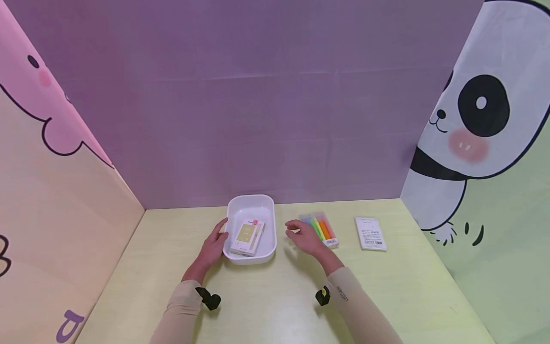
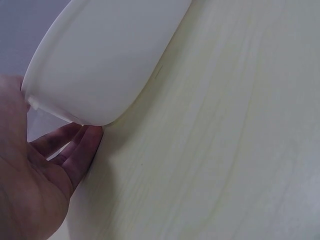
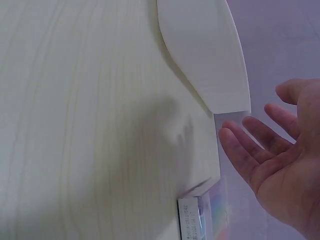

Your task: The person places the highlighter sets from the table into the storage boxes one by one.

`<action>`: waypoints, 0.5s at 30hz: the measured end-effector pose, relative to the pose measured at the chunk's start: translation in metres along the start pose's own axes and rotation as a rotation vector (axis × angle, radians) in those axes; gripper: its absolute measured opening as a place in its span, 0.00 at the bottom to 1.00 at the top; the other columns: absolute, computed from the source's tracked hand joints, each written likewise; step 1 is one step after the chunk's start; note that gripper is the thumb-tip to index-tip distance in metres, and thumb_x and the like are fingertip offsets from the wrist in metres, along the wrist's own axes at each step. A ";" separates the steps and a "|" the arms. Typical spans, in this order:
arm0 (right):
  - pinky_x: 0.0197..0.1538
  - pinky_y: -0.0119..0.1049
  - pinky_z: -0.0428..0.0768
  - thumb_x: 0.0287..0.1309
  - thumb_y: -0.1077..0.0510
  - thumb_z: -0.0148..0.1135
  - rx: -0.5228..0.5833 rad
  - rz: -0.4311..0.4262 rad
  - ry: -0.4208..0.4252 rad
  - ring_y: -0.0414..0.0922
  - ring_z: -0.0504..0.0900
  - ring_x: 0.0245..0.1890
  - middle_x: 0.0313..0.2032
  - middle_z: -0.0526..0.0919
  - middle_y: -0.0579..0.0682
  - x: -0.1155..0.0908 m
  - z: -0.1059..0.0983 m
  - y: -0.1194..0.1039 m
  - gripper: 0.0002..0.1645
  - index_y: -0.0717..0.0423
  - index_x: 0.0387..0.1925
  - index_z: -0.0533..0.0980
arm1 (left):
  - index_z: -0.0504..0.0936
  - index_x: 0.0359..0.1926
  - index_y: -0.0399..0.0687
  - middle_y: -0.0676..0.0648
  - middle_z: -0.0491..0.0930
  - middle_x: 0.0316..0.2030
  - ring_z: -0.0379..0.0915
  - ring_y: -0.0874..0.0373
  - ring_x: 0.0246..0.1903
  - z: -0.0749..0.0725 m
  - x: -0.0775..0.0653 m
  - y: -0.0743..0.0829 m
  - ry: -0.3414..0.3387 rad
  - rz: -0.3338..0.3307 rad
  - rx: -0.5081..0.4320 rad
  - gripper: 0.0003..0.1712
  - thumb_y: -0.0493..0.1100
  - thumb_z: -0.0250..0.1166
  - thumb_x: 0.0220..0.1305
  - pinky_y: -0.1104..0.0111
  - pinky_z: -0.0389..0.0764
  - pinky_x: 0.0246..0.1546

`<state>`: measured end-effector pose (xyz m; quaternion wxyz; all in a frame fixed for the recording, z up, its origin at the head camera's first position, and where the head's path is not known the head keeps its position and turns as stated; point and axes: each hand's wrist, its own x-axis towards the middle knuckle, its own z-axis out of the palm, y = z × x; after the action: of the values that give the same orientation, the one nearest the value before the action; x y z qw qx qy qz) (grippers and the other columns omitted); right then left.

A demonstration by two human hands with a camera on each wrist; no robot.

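Observation:
A white plastic basin (image 1: 252,260) stands on the table with a white and gold box (image 1: 247,237) leaning inside it. At its left side, my left hand (image 1: 213,246) holds the rim and wall; in the left wrist view the fingers (image 2: 89,147) bear against the outer wall. My right hand (image 1: 304,237) hovers between the basin and a clear pack of coloured markers (image 1: 324,229), overlapping the pack's left edge in the head view. Its fingers (image 3: 245,145) are loosely bent and hold nothing. The right wrist view shows the basin's side (image 3: 205,55) close to the fingertips.
A flat white box (image 1: 370,234) with print and a barcode lies right of the markers. The pale wooden table (image 1: 266,306) meets a purple back wall (image 1: 266,119) and two side walls with cartoon figures. Black wrist straps (image 1: 208,298) stick out at both cuffs.

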<state>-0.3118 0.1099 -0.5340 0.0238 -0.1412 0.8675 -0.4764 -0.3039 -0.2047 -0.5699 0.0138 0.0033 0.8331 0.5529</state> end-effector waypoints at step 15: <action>0.50 0.47 0.78 0.67 0.57 0.58 -0.031 -0.014 -0.027 0.53 0.81 0.45 0.53 0.79 0.61 -0.010 -0.012 -0.005 0.20 0.64 0.56 0.75 | 0.59 0.73 0.61 0.34 0.76 0.55 0.72 0.43 0.53 -0.001 0.000 0.000 0.016 -0.019 0.011 0.27 0.47 0.43 0.76 0.51 0.65 0.58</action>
<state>-0.3037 0.1202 -0.5244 0.0301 -0.1540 0.8733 -0.4612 -0.3040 -0.2055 -0.5699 0.0124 -0.0091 0.8362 0.5482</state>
